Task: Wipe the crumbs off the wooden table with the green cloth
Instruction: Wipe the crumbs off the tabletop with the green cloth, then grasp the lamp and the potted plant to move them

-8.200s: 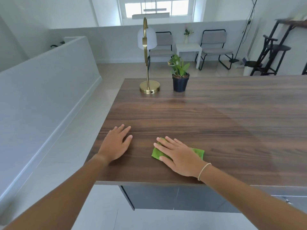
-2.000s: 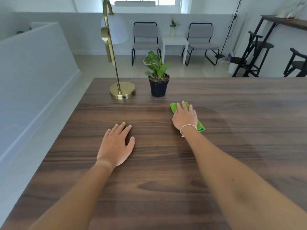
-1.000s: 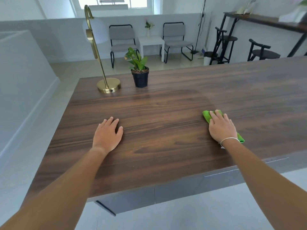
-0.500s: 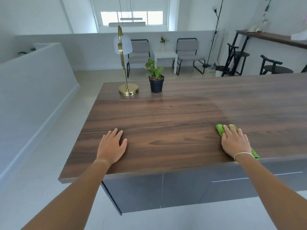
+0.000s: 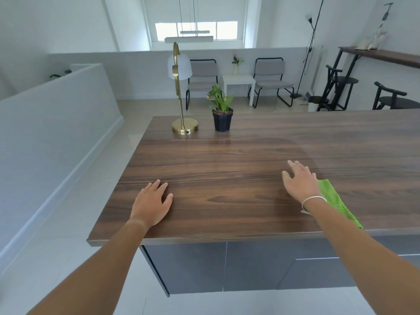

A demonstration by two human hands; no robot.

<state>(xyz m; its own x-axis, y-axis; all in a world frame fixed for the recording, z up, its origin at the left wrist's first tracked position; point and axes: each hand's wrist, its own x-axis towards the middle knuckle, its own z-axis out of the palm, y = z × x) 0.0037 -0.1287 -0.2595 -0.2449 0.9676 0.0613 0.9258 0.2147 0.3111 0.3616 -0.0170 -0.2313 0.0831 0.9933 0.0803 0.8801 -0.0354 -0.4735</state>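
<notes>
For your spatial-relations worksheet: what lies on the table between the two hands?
Nothing: in the head view, only bare table separates the left hand from the right hand.

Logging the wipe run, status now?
Left hand flat on wooden table, empty. Right hand open, off the green cloth beside it near front edge. Lamp, potted plant far back, clear.

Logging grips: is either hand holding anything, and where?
Nothing held. The right hand is open beside the green cloth; the left hand lies flat.
</notes>
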